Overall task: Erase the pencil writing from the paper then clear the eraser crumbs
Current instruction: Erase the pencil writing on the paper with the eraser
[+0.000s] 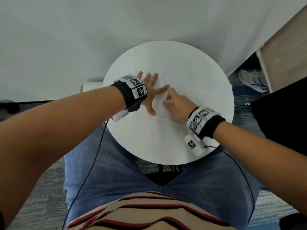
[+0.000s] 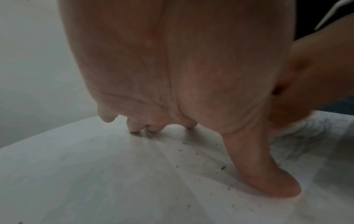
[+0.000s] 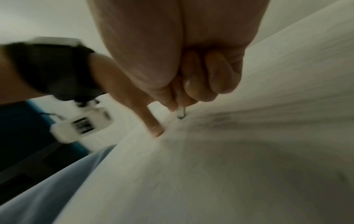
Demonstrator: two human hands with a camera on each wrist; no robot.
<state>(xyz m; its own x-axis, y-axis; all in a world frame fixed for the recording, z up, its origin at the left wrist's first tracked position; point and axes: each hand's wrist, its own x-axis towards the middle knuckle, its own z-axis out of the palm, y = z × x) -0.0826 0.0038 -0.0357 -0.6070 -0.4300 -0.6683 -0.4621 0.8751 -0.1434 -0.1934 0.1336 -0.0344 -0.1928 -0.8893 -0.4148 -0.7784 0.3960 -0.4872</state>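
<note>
On the counter: white paper sheet [image 1: 179, 77] under both hands.
Left hand [image 1: 150, 90]: fingers spread flat, pinning it.
Right grip [image 1: 174, 103]: clamped on small whitish eraser [image 3: 181, 113]; keep your strokes short.
Crumbs: dark eraser specks [image 2: 223, 167] beside your thumb.

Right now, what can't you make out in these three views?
- Eraser: right wrist view shows only its tip; right hand fingers cover the rest.
- Pencil writing: blurred in both wrist views, too faint from the head.
- Paper edges: white on white table, indistinct.
- Crumbs: tiny specks by left hand.
</note>
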